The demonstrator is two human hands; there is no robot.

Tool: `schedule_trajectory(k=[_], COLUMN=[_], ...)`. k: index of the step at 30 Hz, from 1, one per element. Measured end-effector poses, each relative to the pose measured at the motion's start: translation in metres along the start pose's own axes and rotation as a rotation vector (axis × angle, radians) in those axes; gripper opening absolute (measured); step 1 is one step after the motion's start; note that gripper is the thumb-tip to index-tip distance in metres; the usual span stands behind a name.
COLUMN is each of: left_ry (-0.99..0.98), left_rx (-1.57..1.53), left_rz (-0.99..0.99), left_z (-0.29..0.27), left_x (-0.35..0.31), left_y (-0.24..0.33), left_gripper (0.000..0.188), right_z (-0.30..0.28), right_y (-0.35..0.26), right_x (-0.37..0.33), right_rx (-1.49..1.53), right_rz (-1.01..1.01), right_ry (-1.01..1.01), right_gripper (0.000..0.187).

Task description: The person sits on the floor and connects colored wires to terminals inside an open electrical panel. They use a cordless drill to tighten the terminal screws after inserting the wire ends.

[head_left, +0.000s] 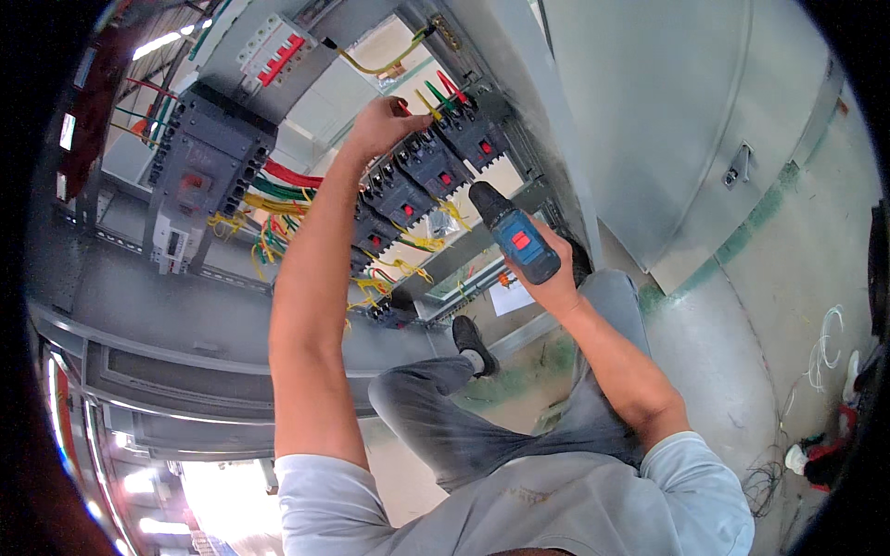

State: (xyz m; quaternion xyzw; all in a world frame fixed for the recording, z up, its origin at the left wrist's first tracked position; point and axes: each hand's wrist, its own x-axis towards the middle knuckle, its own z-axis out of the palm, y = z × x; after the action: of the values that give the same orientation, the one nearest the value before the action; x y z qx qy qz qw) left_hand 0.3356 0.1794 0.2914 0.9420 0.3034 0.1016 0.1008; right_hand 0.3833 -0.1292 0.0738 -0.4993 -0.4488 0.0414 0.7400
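My right hand [554, 269] is wrapped round a blue and black cordless drill [515, 239], its dark chuck pointing up and left toward the circuit breakers. My left hand [382, 130] reaches into the open cabinet at the upper end of the row of black breakers. Its thumb and fingers are bent together beside a small bit of red, and what lies between them is too small to tell. Just right of these fingertips, yellow, green and red wire ends [447, 91] stand up from the end breaker [475, 134]. Other breakers [434, 169] with red switches sit below my left hand.
A large black breaker [206, 153] is mounted at the left, with red, green and yellow cables [283, 190] running from it. Above it sits a white breaker with red levers [275, 57]. A grey cabinet door [686, 120] stands at the right. White cable [823, 350] lies on the floor.
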Motion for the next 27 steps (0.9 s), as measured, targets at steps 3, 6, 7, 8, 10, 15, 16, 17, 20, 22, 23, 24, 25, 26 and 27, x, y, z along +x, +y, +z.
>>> schedule_trajectory(k=[3,6,7,8,10,15,16,17,20,22,23,24,25,26,27], left_ry=[-0.051,-0.106,-0.096,-0.088,-0.119,-0.177,-0.182,-0.193,-0.259,-0.29,-0.296,-0.301,-0.267,-0.229,-0.191], left_rx=[-0.099,-0.194,-0.148,-0.105,-0.082,-0.256,-0.242,-0.225,-0.192,-0.182,-0.184,-0.186,-0.163,-0.143,-0.123], left_rz=[0.032,-0.009,-0.029,-0.04,-0.055,-0.074,-0.044,-0.015,0.055,0.072,0.07,0.068,0.046,0.023,-0.001], left_z=[-0.001,-0.004,-0.004,-0.007,-0.01,-0.032,-0.034,-0.033,-0.033,-0.034,-0.034,-0.034,-0.032,-0.032,-0.031], left_x=[0.003,0.007,0.008,0.008,0.001,-0.001,0.0,0.001,0.007,0.01,0.01,0.01,0.011,0.011,0.011], left_y=[0.001,-0.006,-0.01,-0.005,0.002,0.005,0.002,-0.002,-0.012,-0.018,-0.017,-0.017,-0.017,-0.017,-0.017], left_gripper=[0.038,0.035,0.036,0.038,0.049,0.074,0.074,0.074,0.076,0.08,0.082,0.084,0.087,0.09,0.093], right_z=[-0.007,-0.008,-0.007,-0.007,-0.009,-0.014,-0.014,-0.012,-0.011,-0.012,-0.013,-0.013,-0.013,-0.013,-0.013], right_y=[0.004,0.012,0.016,0.02,0.026,0.024,0.02,0.019,0.01,0.013,0.014,0.015,0.016,0.015,0.012], right_x=[-0.006,-0.011,-0.014,-0.015,-0.017,-0.015,-0.013,-0.012,-0.012,-0.013,-0.014,-0.014,-0.014,-0.012,-0.011], right_rx=[0.008,0.062,0.089,0.12,0.183,0.124,0.137,0.152,0.216,0.197,0.185,0.171,0.159,0.145,0.151], right_rz=[0.069,0.099,0.104,0.132,0.189,0.132,0.142,0.16,0.167,0.175,0.182,0.183,0.185,0.183,0.172], right_ry=[-0.008,-0.008,-0.008,-0.011,-0.018,-0.061,-0.067,-0.041,-0.006,-0.018,-0.023,-0.033,-0.043,-0.056,-0.055], right_gripper=[0.062,0.063,0.064,0.063,0.063,0.055,0.054,0.051,0.028,0.039,0.045,0.043,0.042,0.04,0.04])
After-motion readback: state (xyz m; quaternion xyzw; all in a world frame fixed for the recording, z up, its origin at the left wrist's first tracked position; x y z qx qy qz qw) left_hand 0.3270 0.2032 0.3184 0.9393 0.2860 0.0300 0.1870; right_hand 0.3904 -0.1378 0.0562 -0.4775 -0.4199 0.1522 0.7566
